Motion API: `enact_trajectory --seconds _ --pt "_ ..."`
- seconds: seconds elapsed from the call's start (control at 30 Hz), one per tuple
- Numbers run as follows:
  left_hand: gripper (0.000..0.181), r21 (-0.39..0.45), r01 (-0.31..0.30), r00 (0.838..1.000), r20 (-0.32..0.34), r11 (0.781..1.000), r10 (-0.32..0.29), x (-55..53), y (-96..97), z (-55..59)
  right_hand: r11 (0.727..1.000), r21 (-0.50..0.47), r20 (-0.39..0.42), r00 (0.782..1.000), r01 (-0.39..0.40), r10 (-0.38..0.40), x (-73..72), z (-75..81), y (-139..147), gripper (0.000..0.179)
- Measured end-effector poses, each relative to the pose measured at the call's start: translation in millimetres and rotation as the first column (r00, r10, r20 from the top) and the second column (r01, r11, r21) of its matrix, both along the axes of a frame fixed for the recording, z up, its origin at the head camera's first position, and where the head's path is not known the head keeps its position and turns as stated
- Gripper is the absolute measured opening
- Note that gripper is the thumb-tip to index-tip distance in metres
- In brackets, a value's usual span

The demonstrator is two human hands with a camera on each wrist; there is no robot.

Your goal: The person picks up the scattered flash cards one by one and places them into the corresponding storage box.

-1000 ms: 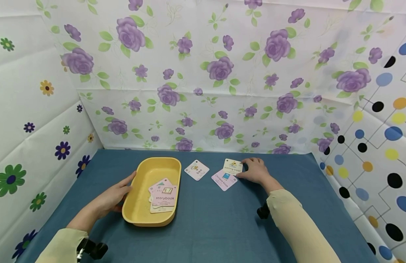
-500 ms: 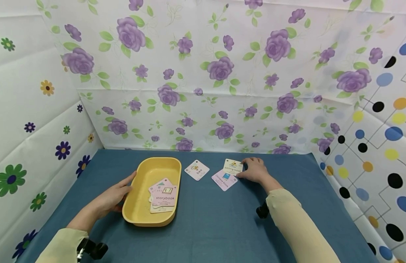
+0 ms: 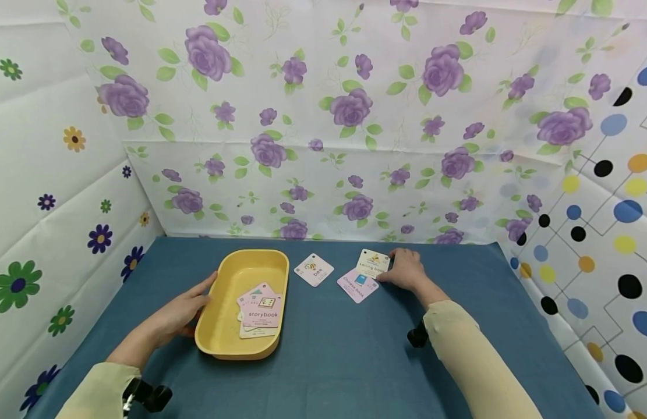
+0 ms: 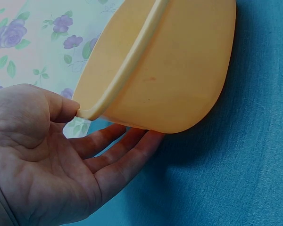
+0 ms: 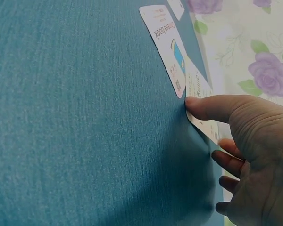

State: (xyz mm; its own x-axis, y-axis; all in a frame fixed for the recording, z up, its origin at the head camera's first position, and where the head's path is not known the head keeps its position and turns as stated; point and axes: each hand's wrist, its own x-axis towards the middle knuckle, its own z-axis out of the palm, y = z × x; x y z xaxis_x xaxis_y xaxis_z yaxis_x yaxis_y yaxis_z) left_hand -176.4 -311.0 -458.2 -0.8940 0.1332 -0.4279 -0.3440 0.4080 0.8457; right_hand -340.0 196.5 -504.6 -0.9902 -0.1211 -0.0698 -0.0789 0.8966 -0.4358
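As blue cloth (image 3: 328, 355) spreads beneath the left hand (image 3: 181, 310) and the right hand (image 3: 405, 270), the yellow tray (image 3: 223, 297) sits just right of the left hand, whose thumb and fingers grip its edge. Inside, the storybook card (image 3: 262, 313) lies on others. The right hand pinches the pale yellow card (image 3: 373, 262); left of that hand, the Chinese book card (image 3: 357, 287) meets this card's edge, the bee card (image 3: 314, 270) lying farther left.

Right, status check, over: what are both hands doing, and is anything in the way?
Left fingers holding yellow tray. Right fingers pinching sailing boat card. Bee card flat on cloth, between that card and tray.
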Motion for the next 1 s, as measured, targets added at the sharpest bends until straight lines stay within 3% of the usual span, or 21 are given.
enact_trajectory --seconds 0.43,0.7,0.83,1.0 --pt "0.064 0.003 -0.003 1.000 0.009 1.000 0.003 -0.6 0.4 0.0 0.992 -0.115 0.062 0.997 0.054 -0.047 1.8 2.1 -8.0 0.081" --pt "0.064 0.000 -0.012 1.000 0.011 1.000 0.012 -1.1 0.2 -0.4 0.996 -0.089 0.066 0.998 0.024 -0.018 0.4 0.7 -8.6 0.088" --pt "0.064 0.003 -0.010 1.000 0.011 1.000 0.010 -1.3 -0.1 -0.7 0.994 -0.104 0.047 0.999 0.029 -0.025 1.8 0.9 -7.1 0.080" --pt "0.064 0.002 -0.009 1.000 0.012 1.000 0.009 -1.5 -0.6 -0.9 0.989 -0.145 -0.032 0.999 0.038 -0.043 3.5 3.1 -3.8 0.055"
